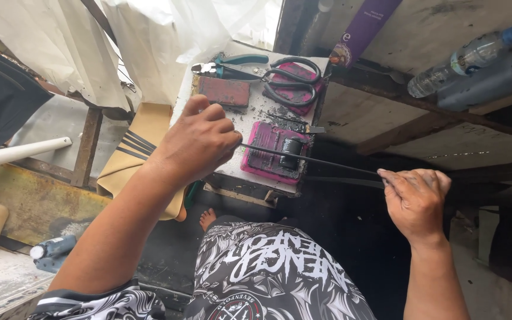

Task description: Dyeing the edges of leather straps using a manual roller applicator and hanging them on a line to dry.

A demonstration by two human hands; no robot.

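My left hand [200, 142] is closed around one end of a thin black strip [309, 160], above the near edge of a small white stand [250, 115]. The strip runs taut to the right, where my right hand [416, 201] pinches its other end. Under the strip lies a stained pink tray [262, 155] with a small black cylinder [291, 151] on it. Farther back on the stand sit a dark red pad [223, 92], black scissors [294, 80] and green-handled pliers [232, 64].
A plastic water bottle [463, 59] and a dark container [493, 80] lie on wooden shelving at the upper right. A purple tube [365, 26] leans at the top. White sheeting [149, 41] hangs behind. A white pipe [19, 153] and a tan bag [137, 154] are at the left. My bare foot [208, 218] shows below.
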